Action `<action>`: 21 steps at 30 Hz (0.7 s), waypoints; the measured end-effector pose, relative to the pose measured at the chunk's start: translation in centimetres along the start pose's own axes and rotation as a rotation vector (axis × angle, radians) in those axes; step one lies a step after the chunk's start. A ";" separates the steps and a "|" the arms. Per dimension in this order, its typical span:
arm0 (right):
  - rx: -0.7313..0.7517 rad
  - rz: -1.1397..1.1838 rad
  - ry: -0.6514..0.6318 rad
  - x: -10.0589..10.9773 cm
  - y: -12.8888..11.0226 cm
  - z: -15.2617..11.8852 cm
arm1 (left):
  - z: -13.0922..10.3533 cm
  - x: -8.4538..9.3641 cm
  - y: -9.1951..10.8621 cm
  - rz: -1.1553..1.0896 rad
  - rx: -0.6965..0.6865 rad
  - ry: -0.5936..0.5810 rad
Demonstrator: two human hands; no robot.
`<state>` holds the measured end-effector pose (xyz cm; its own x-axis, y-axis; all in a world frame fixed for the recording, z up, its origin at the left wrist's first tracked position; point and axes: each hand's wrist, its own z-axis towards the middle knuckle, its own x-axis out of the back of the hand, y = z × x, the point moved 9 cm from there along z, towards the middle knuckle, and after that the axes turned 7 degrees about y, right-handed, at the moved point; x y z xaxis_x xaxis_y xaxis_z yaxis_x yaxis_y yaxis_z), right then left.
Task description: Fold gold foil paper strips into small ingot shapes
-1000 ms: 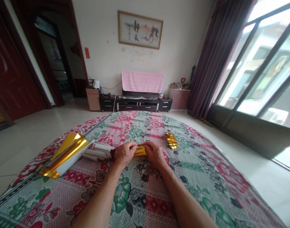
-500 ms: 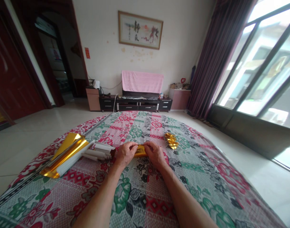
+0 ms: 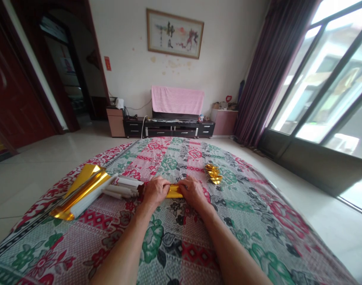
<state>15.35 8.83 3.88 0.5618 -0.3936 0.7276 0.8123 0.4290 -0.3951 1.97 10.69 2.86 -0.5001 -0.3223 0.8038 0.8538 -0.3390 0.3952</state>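
Between my hands lies a small strip of shiny gold foil paper, low over the patterned tablecloth. My left hand pinches its left end, and my right hand grips the right end with bent fingers. The fingertips cover both ends of the paper. Just left of my left hand are several white paper rolls, their near ends dark red. Farther left, a stack of gold foil sheets lies partly curled, its white underside showing. Several folded gold foil pieces sit in a row beyond my right hand.
The round table wears a floral cloth in red, green and grey. Past its far edge stands a low black TV cabinet, with a pink towel draped over the screen. A purple curtain hangs by the window at right.
The fingers of both hands have curled further down over the gold foil paper, and more of its flat face shows. The view has tilted slightly. The other foil pieces stay put.
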 end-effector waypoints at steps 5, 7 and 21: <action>-0.018 0.002 0.006 0.2 0.0 0.0 | 0.1 -0.2 -0.5 -0.095 0.033 -0.004; -0.024 0.005 0.010 0.2 0.0 -0.1 | 0.1 -0.4 -0.7 -0.120 0.046 -0.013; -0.022 0.031 0.020 0.6 -0.2 -0.1 | -0.1 -0.4 -0.9 -0.152 0.048 -0.026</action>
<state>15.50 8.46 4.35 0.5893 -0.3966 0.7039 0.7978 0.4230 -0.4296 1.34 11.09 2.16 -0.6208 -0.2469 0.7441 0.7746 -0.3393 0.5337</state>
